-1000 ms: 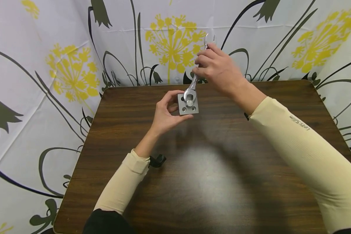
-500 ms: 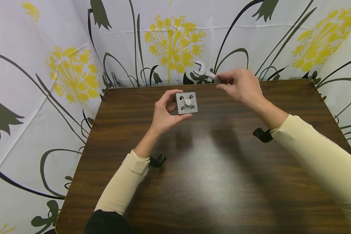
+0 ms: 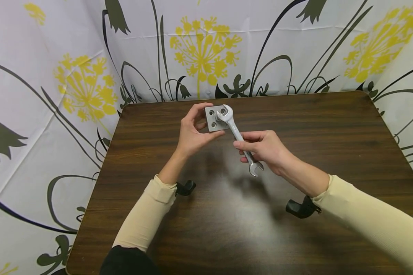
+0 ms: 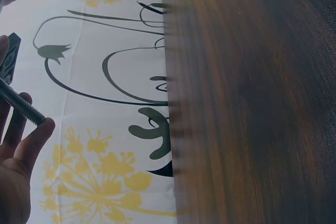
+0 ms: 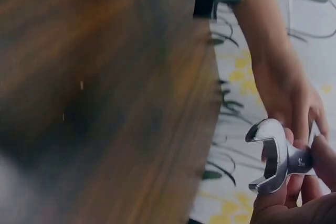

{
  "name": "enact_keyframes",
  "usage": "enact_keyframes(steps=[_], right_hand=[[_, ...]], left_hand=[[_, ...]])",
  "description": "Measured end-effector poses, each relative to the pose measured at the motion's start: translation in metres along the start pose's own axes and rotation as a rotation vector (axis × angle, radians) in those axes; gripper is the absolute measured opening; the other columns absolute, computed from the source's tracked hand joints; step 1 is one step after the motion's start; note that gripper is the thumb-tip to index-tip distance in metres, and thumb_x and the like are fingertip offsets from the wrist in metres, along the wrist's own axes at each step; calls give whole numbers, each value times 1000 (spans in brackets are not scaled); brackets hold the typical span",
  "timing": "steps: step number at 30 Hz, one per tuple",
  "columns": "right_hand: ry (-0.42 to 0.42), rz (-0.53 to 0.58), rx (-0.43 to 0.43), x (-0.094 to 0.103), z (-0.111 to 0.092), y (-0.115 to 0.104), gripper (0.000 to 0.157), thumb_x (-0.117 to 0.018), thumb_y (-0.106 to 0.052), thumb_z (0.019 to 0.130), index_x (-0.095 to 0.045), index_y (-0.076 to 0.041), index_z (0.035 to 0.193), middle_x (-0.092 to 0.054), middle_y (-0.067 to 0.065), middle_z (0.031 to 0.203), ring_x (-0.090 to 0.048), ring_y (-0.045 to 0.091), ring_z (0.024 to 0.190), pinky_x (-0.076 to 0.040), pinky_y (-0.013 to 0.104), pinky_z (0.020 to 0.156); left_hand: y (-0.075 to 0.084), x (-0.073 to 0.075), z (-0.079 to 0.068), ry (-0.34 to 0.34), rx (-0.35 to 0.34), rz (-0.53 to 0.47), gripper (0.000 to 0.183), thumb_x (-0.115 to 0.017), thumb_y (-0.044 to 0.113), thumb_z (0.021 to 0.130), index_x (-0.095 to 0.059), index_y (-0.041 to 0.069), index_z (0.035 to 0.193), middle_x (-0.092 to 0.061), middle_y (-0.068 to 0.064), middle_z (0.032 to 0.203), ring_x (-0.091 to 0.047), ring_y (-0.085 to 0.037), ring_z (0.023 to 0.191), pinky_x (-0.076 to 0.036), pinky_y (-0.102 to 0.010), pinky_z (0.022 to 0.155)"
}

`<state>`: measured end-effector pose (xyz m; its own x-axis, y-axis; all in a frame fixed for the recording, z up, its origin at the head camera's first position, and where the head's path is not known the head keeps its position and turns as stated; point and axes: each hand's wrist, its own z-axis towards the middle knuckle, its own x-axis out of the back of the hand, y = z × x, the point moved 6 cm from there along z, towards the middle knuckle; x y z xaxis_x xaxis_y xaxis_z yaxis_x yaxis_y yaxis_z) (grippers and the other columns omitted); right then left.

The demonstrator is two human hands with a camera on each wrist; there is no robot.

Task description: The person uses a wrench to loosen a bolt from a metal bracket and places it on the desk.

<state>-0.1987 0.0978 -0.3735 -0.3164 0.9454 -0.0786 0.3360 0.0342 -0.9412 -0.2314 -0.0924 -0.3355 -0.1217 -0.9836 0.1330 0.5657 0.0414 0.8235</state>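
My left hand [image 3: 192, 133] holds a square grey metal plate [image 3: 211, 119] by its edges, fingers at the top and thumb along the bottom. Holes show near its corners. A threaded bolt [image 4: 25, 107] sticks out of the plate's far side in the left wrist view, a fingertip at its end. My right hand [image 3: 266, 149] grips a shiny double open-end wrench [image 3: 236, 131] around the middle of its shank. One wrench end overlaps the bolt head at the plate's centre, mostly hiding it. The other open end [image 5: 275, 158] points toward me, down and to the right.
Both hands are above a dark wood-grain table [image 3: 151, 160] with rounded corners. Behind it hangs a white curtain [image 3: 137, 49] printed with yellow and grey-green flowers. Black wrist mounts [image 3: 301, 208] stick out below both sleeves.
The wrench came off the bolt head, swung right, and is back at the bolt with its shank now pointing toward me instead of away. The left hand and plate stayed nearly still.
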Motion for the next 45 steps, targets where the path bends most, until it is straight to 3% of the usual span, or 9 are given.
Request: enact_keyframes(steps=[10, 23, 30, 36, 41, 45], right_hand=[[17, 242, -47, -31, -8, 22, 37, -71, -13, 91, -64, 3, 124, -71, 10, 90, -69, 19, 77, -59, 39, 76], [8, 396, -45, -52, -9, 29, 32, -67, -5, 93, -63, 7, 123, -72, 11, 92, -71, 20, 83, -58, 41, 81], [5, 499, -61, -66, -8, 27, 31, -65, -5, 94, -62, 9, 122, -73, 11, 86, -72, 18, 79, -59, 32, 73], [34, 470, -52, -68, -4, 27, 31, -66, -7, 94, -64, 7, 121, -73, 9, 84, -71, 16, 79, -59, 30, 69], [56, 375, -10, -61, 1, 29, 31, -70, -10, 92, -67, 6, 118, -73, 16, 91, -72, 20, 81, -60, 34, 71], [72, 260, 22, -50, 4, 27, 30, -71, -13, 91, -69, 3, 117, -73, 11, 87, -72, 20, 79, -60, 34, 70]], left_hand=[[-3, -1, 0, 14, 2, 16, 67, -85, -14, 63, -53, -10, 122, -65, -19, 107, -63, -20, 99, -57, -49, 78], [-5, -3, 0, 5, -21, -4, 65, -78, -21, 64, -51, -12, 123, -63, -24, 107, -63, -20, 97, -55, -54, 80], [-4, -4, -2, 40, -22, -3, 69, -83, -19, 60, -53, -11, 122, -65, -21, 105, -64, -20, 94, -56, -52, 80], [-3, -4, -3, 46, -14, -15, 71, -84, -19, 59, -52, -11, 122, -65, -21, 105, -63, -19, 95, -54, -56, 82], [-2, -1, -2, 52, -17, 0, 69, -84, -18, 60, -52, -12, 122, -65, -21, 106, -63, -20, 95, -56, -54, 80], [-1, 0, -2, 43, -17, 20, 66, -82, -17, 64, -51, -12, 123, -64, -21, 108, -64, -22, 96, -57, -52, 79]])
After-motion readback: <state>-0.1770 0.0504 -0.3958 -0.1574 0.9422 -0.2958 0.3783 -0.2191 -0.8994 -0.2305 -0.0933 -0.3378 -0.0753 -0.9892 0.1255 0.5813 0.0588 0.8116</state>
